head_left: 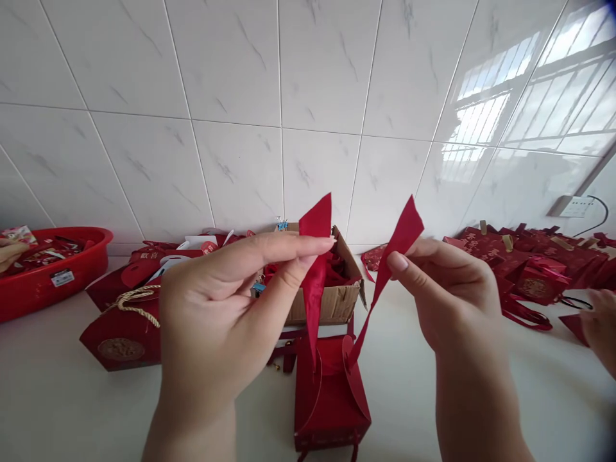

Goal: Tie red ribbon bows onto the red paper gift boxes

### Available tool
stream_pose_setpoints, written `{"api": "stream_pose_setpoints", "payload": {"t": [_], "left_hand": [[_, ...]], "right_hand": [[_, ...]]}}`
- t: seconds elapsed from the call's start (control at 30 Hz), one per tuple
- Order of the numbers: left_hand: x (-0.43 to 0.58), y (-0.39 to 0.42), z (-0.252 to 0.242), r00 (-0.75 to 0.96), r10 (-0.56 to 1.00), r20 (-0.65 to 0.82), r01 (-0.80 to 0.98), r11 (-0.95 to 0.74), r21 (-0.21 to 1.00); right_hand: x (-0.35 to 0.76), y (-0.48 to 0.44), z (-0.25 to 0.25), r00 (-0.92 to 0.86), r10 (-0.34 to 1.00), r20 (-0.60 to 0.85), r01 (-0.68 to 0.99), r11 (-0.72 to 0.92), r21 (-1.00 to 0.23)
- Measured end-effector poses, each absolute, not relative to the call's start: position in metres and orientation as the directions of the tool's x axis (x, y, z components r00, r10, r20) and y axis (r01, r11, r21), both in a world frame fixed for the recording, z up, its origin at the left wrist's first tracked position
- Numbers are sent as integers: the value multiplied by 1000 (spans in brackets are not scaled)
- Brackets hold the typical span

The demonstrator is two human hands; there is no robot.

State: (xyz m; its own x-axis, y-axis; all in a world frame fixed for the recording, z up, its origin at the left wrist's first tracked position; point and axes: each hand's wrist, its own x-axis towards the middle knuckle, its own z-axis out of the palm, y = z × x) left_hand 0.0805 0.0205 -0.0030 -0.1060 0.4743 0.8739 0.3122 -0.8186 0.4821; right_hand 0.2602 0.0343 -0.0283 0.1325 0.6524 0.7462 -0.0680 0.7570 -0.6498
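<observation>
My left hand (231, 301) pinches one end of a red ribbon (314, 295) between thumb and forefinger, its slanted tip standing up above the fingers. The other end is gripped the same way by my right hand (447, 295). Both ribbon ends run down to a small red gift box (332, 410) on the table below, passing through the rounded flaps at its top. The flaps stand apart, leaving a gap between them. Where the ribbon runs inside the box is hidden.
Behind the box stands a cardboard box (337, 313) holding red ribbons. At left are red gift boxes with a rope handle (137, 308) and a red basin (52, 282) of packets. Many red bags (534, 276) lie at right. Other people's hands (601, 327) show at both edges.
</observation>
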Motion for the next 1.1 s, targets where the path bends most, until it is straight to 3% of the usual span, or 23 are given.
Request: {"api": "stream_pose_setpoints", "payload": {"t": [0.13,0.33,0.5,0.7,0.93,1.1], "left_hand": [[75,23,-4,22,440,898,311,-856,412],[78,23,-7,27,460,888,319,-846,428],[81,23,-6,-9,475,880,340,-826,449],[86,24,-3,1,684,729,175,-718,673],[94,26,-4,176,733,657,119,-679,725],[98,27,-3,94,804,587,128,-595,794]], "right_hand": [[260,32,-29,118,661,741,-30,748,-663],[258,28,-28,67,735,675,-27,678,-735],[258,25,-25,-75,808,585,-68,581,-811],[257,24,-24,-60,836,546,-105,539,-836],[257,29,-26,-157,791,592,-96,584,-806],[257,31,-30,-233,762,604,-120,594,-795]]}}
